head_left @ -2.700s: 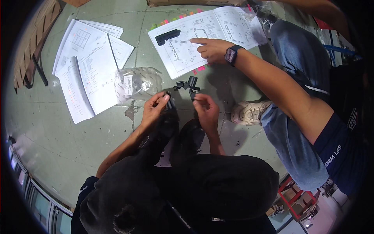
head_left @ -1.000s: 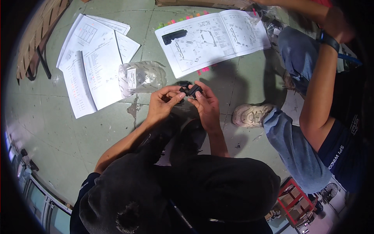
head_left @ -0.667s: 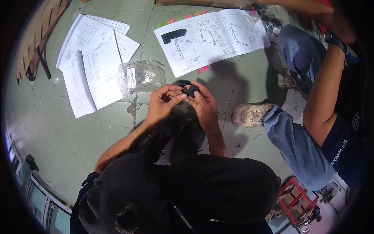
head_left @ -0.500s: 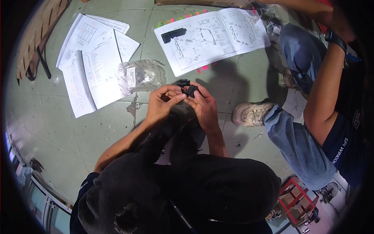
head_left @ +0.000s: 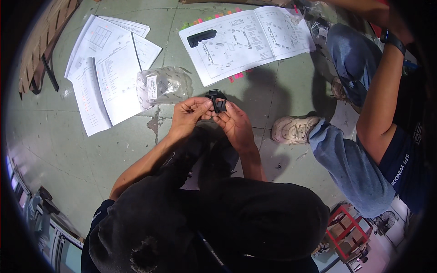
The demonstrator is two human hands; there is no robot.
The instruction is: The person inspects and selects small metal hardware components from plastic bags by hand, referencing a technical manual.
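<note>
Between my two hands is a small black part (head_left: 215, 101) with an upright stem and blocky ends; its exact kind is hard to make out. The thumb and fingers of my left hand (head_left: 187, 116) pinch its left side. On the other side, my right hand (head_left: 236, 125) grips a squarish black portion of it, which may be a separate piece. Just beyond my hands lies an open manual (head_left: 255, 63) with line drawings and coloured tabs. A longer black plastic part (head_left: 201, 38) rests on its left page. Near my left hand is a clear plastic bag (head_left: 170, 88) with a white label.
Printed sheets (head_left: 119, 91) spread over the green floor (head_left: 50, 136) at left, partly under the bag. A cardboard piece (head_left: 43, 50) stands at far left. Close on my right is another person's shoe (head_left: 291, 129), jeans leg (head_left: 350, 168) and bare arm (head_left: 380, 95).
The black part has been turned in my fingers, so its stem now shows upright between my hands. The manual, sheets and bag stay in place; the view has shifted slightly.
</note>
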